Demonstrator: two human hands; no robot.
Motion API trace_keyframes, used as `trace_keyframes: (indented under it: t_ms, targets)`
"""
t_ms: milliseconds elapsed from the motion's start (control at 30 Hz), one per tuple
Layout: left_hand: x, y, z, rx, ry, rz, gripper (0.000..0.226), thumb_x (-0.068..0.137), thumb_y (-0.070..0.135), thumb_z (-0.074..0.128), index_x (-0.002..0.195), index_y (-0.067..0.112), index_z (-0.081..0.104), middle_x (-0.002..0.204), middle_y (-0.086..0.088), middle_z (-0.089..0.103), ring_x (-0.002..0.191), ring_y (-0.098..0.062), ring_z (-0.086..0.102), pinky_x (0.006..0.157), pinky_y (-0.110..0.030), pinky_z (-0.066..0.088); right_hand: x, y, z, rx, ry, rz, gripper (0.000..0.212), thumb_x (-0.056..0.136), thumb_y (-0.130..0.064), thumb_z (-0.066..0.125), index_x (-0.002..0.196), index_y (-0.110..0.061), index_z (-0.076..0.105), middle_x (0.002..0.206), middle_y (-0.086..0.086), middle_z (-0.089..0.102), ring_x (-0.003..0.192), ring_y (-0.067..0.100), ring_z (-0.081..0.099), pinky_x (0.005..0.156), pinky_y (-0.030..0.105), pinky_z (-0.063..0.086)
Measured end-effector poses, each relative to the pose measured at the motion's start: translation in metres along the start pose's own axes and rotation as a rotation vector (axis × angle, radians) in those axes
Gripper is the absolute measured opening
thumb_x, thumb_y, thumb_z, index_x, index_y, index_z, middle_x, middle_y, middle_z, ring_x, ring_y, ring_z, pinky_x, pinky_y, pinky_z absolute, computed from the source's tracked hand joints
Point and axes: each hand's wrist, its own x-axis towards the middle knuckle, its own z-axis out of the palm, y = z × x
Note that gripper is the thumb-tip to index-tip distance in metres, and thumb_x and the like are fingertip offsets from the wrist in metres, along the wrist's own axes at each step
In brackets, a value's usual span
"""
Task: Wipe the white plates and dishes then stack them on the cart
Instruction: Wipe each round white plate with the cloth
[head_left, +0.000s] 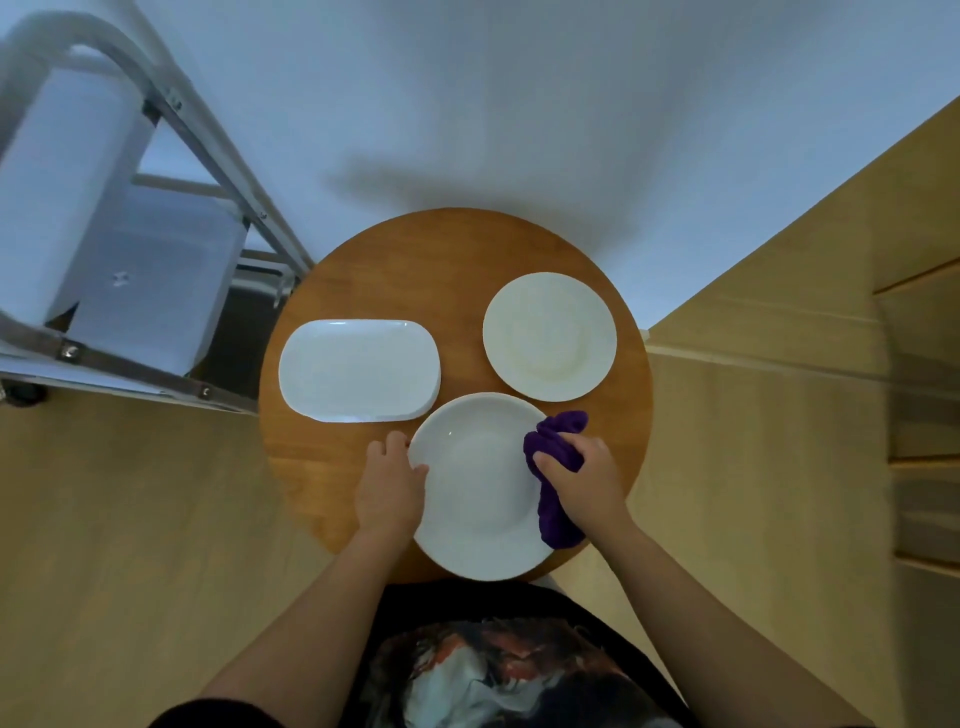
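Three white dishes lie on a round wooden table (363, 265). Nearest me is a large round plate (475, 493). My left hand (389, 488) grips its left rim, thumb on top. My right hand (579, 478) holds a bunched purple cloth (553, 457) against the plate's right rim, and part of the cloth hangs down over the edge. A white rectangular platter (358, 370) sits at the left of the table. A smaller round plate (549, 336) sits at the back right.
A metal cart (171, 119) with white shelves stands to the left of the table, close to its edge. A white wall is behind the table. Wooden floor lies on both sides, with wooden steps (919, 364) at the right.
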Motion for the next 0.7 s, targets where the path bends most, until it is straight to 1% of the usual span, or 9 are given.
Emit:
trace_keyframes:
  t_ms: [67, 133, 200, 300, 367, 467, 567, 600, 700]
  targets:
    - [0.002, 0.008, -0.001, 0.104, 0.019, 0.047, 0.030, 0.091, 0.022, 0.058, 0.119, 0.018, 0.047, 0.104, -0.001, 0.044, 0.088, -0.012, 0.047, 0.071, -0.024, 0.042, 0.005, -0.004, -0.002, 0.024, 0.011, 0.002, 0.031, 0.086, -0.026, 0.066, 0.116, -0.018, 0.060, 0.111, -0.002, 0.054, 0.097, 0.015, 0.055, 0.079, 0.025, 0.047]
    - [0.006, 0.018, -0.001, 0.188, 0.049, 0.116, 0.039, 0.092, 0.025, 0.057, 0.128, 0.019, 0.044, 0.116, -0.004, 0.047, 0.100, -0.014, 0.048, 0.081, -0.024, 0.045, 0.011, -0.009, -0.005, 0.075, 0.033, 0.013, 0.031, 0.086, -0.026, 0.066, 0.115, -0.022, 0.058, 0.111, -0.003, 0.055, 0.097, 0.013, 0.055, 0.078, 0.025, 0.047]
    - [0.013, 0.035, 0.000, 0.132, 0.057, 0.173, 0.044, 0.092, 0.027, 0.057, 0.134, 0.018, 0.043, 0.125, -0.005, 0.047, 0.111, -0.016, 0.047, 0.092, -0.024, 0.044, 0.019, -0.015, -0.009, 0.143, 0.054, 0.029, 0.029, 0.086, -0.026, 0.066, 0.112, -0.028, 0.055, 0.110, -0.004, 0.056, 0.096, 0.012, 0.056, 0.076, 0.024, 0.048]
    - [0.038, 0.068, 0.006, -0.078, -0.017, 0.144, 0.048, 0.093, 0.027, 0.056, 0.137, 0.016, 0.042, 0.136, -0.007, 0.046, 0.122, -0.021, 0.048, 0.101, -0.032, 0.041, 0.034, -0.026, -0.016, 0.268, 0.064, 0.082, 0.037, 0.086, -0.027, 0.066, 0.121, -0.022, 0.054, 0.113, -0.002, 0.059, 0.095, 0.013, 0.057, 0.066, 0.020, 0.048]
    - [0.061, 0.088, 0.010, -0.155, -0.099, 0.088, 0.045, 0.095, 0.028, 0.054, 0.136, 0.013, 0.043, 0.135, -0.008, 0.051, 0.118, -0.022, 0.052, 0.098, -0.033, 0.043, 0.047, -0.033, -0.022, 0.350, 0.072, 0.116, 0.044, 0.086, -0.026, 0.067, 0.127, -0.020, 0.052, 0.114, 0.000, 0.060, 0.098, 0.017, 0.058, 0.066, 0.022, 0.050]
    - [0.096, 0.111, 0.018, -0.126, -0.238, 0.001, 0.040, 0.096, 0.030, 0.050, 0.129, 0.007, 0.048, 0.123, -0.009, 0.058, 0.103, -0.022, 0.055, 0.081, -0.028, 0.039, 0.069, -0.039, -0.030, 0.413, 0.098, 0.155, 0.045, 0.086, -0.026, 0.067, 0.128, -0.019, 0.051, 0.113, 0.002, 0.060, 0.098, 0.020, 0.059, 0.071, 0.027, 0.053]
    - [0.131, 0.122, 0.035, -0.188, -0.355, -0.139, 0.035, 0.096, 0.029, 0.050, 0.121, 0.004, 0.053, 0.101, -0.008, 0.058, 0.088, -0.020, 0.053, 0.074, -0.029, 0.042, 0.094, -0.038, -0.032, 0.449, 0.105, 0.193, 0.045, 0.087, -0.028, 0.066, 0.128, -0.020, 0.051, 0.112, 0.003, 0.061, 0.099, 0.022, 0.059, 0.079, 0.036, 0.055]
    - [0.140, 0.125, 0.041, -0.234, -0.367, -0.184, 0.034, 0.096, 0.027, 0.049, 0.120, 0.004, 0.053, 0.099, -0.007, 0.057, 0.088, -0.020, 0.053, 0.074, -0.030, 0.043, 0.101, -0.036, -0.032, 0.461, 0.104, 0.204, 0.044, 0.086, -0.028, 0.067, 0.127, -0.020, 0.052, 0.111, 0.002, 0.061, 0.098, 0.022, 0.059, 0.077, 0.035, 0.055]
    - [0.160, 0.132, 0.058, -0.432, -0.364, -0.292, 0.038, 0.096, 0.023, 0.045, 0.128, 0.002, 0.048, 0.115, -0.012, 0.056, 0.098, -0.024, 0.052, 0.078, -0.033, 0.043, 0.119, -0.027, -0.033, 0.471, 0.114, 0.228, 0.045, 0.085, -0.027, 0.068, 0.127, -0.020, 0.052, 0.110, 0.002, 0.061, 0.098, 0.021, 0.059, 0.073, 0.033, 0.055]
